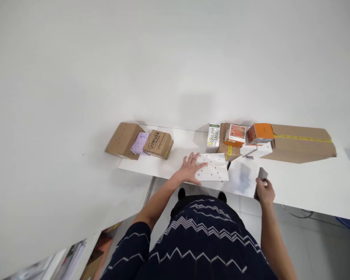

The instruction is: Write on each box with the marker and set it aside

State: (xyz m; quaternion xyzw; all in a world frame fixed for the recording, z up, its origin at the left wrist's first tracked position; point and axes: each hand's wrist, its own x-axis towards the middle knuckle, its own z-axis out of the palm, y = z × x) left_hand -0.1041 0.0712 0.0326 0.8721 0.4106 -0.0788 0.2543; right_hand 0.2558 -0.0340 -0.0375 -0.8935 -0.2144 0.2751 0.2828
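My left hand lies with its fingers spread on the left end of a flat white piece marked with small dots. I cannot tell if that piece is a thin box or a sheet. Out to the right, my right hand is closed around a dark grey flat slab, phone-like in shape, held above the table's front edge. A small dark thin object lies at the white piece's right end. Just behind the white piece stand a "Super Meal" box and a brown carton with yellow tape.
On the white table, an orange-white box tops the brown carton. Another orange box rests on white boxes beside a long taped carton. At left are a dotted carton, a purple box and a brown box.
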